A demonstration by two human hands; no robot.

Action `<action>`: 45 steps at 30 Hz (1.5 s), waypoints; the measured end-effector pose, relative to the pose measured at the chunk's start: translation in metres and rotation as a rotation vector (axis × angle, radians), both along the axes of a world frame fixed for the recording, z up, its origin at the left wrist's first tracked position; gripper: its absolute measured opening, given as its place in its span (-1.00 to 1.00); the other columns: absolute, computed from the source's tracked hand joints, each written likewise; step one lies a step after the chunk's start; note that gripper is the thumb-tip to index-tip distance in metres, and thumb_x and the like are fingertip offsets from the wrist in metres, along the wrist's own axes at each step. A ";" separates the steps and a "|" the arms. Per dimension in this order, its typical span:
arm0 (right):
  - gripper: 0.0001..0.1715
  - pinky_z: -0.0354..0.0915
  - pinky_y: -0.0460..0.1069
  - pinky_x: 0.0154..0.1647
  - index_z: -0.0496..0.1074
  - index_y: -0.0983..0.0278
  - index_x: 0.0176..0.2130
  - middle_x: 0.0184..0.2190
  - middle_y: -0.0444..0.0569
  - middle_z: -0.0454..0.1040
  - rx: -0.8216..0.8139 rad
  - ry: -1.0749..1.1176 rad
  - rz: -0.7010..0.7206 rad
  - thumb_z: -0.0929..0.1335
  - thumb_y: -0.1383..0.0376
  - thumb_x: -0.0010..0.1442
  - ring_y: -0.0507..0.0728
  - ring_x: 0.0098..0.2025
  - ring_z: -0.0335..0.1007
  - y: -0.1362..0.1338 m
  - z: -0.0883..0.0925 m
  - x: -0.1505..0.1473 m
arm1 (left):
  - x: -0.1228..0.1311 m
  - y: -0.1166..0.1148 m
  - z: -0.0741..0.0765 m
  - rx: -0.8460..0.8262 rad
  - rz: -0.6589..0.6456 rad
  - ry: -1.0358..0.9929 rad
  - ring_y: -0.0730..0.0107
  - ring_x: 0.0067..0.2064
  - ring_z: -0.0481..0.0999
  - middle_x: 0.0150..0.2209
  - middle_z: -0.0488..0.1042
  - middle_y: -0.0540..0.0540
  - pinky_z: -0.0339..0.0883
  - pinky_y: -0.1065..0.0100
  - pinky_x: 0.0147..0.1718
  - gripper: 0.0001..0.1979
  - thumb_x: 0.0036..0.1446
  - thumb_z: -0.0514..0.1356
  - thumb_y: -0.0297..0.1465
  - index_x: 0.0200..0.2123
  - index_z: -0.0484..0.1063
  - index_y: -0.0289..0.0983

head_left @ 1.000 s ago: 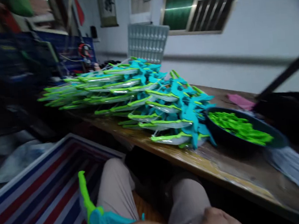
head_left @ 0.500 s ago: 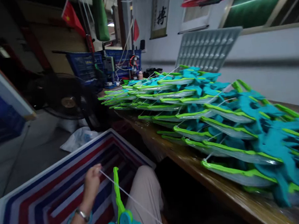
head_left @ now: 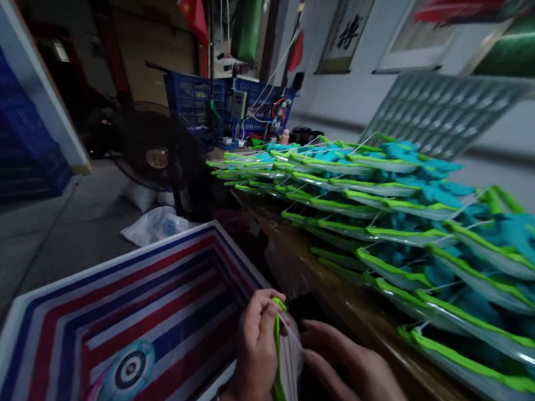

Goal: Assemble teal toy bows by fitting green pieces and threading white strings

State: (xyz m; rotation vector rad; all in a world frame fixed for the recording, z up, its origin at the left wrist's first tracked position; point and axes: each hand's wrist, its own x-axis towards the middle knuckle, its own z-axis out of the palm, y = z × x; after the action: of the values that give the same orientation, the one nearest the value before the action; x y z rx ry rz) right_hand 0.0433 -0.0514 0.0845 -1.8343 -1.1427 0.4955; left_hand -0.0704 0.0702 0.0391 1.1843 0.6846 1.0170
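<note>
My left hand (head_left: 256,339) pinches the upper tip of a toy bow's bright green plastic limb (head_left: 280,386) near the bottom middle of the head view. A white string (head_left: 292,330) runs from that tip toward my right hand (head_left: 352,368), whose bent fingertips meet it; the exact pinch is blurred. Clear plastic film hangs behind the limb, while the bow's lower part drops out of view. On the right, a stack of similar green-and-teal toy bows (head_left: 406,238) with white strings covers the table.
A striped, open box (head_left: 128,269) at lower left contains a round, target-like packaged thing (head_left: 131,367). The wooden table's edge (head_left: 332,295) slants along my right side. A black fan (head_left: 155,154), a white plastic bag (head_left: 155,226) and blue crates (head_left: 196,100) are farther back.
My left hand has moved right from the string's end to the green limb tip. My right hand has come into view at the string. The view has swung left.
</note>
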 end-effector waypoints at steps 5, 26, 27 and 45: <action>-0.32 -0.05 -0.16 -0.65 0.46 0.31 -0.27 -0.58 -0.22 0.28 -0.145 0.851 0.057 0.58 -0.16 -0.09 -0.12 -0.66 -0.05 0.056 0.005 -0.026 | -0.012 0.000 0.001 0.040 0.074 -0.014 0.17 -0.11 0.43 -0.13 0.49 -0.16 0.30 0.33 -0.10 -0.60 0.29 0.17 -0.02 -0.39 0.46 -0.22; -0.78 0.24 -0.11 -0.31 0.35 0.25 -0.28 -0.34 -0.08 0.37 0.225 -0.040 0.270 0.20 0.33 0.42 0.01 -0.33 0.31 0.018 0.057 -0.061 | -0.049 -0.016 0.041 -0.347 -0.405 -0.663 0.39 -0.37 0.24 -0.41 0.14 0.00 0.24 0.37 -0.39 -0.69 0.30 0.22 -0.21 -0.41 0.25 -0.24; -0.80 0.23 -0.11 -0.32 0.33 0.25 -0.28 -0.33 -0.09 0.36 0.229 -0.033 0.281 0.21 0.34 0.42 0.01 -0.33 0.30 0.017 0.057 -0.063 | -0.049 -0.016 0.041 -0.347 -0.409 -0.678 0.40 -0.38 0.23 -0.42 0.13 0.00 0.21 0.37 -0.40 -0.68 0.30 0.21 -0.21 -0.42 0.24 -0.24; -0.85 0.21 -0.11 -0.42 0.32 0.27 -0.27 -0.37 -0.09 0.35 0.314 -0.120 0.255 0.22 0.42 0.35 0.00 -0.40 0.28 0.014 0.045 -0.062 | -0.040 -0.022 0.041 -0.374 -0.429 -0.702 0.41 -0.40 0.18 -0.46 0.11 0.01 0.20 0.37 -0.36 -0.66 0.28 0.24 -0.23 -0.44 0.22 -0.25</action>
State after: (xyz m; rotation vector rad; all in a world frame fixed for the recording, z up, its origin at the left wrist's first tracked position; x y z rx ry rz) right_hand -0.0186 -0.0377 0.1290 -1.4714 -1.4578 0.3293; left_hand -0.1107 0.0483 0.0798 0.5453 0.0451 0.8128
